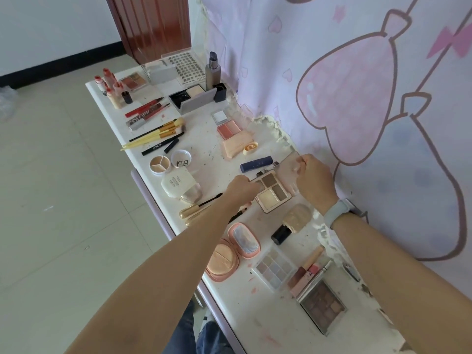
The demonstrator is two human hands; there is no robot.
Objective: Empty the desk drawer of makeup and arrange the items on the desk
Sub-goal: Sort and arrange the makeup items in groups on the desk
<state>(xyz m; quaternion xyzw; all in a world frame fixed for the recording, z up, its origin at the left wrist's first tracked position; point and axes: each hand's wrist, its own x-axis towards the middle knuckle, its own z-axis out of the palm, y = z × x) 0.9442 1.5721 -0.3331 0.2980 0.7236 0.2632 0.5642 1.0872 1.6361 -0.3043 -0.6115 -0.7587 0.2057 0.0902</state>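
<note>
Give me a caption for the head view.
Both hands, left and right, open a four-pan eyeshadow palette on the makeup-covered desk.

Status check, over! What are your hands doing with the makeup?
Left hand grips eyeshadow palette base. Right hand pinches its clear lid, open. Blue tube lies just behind.

Scuffed, stained white desk top (229,297), matt. Four-pan eyeshadow palette (272,194) between both hands: glossy pink plastic case, clear plastic lid (290,166) glossy, pinched at the right fingers. Gold mascara tube (190,212) left of the grip: metallic sheen.
</note>
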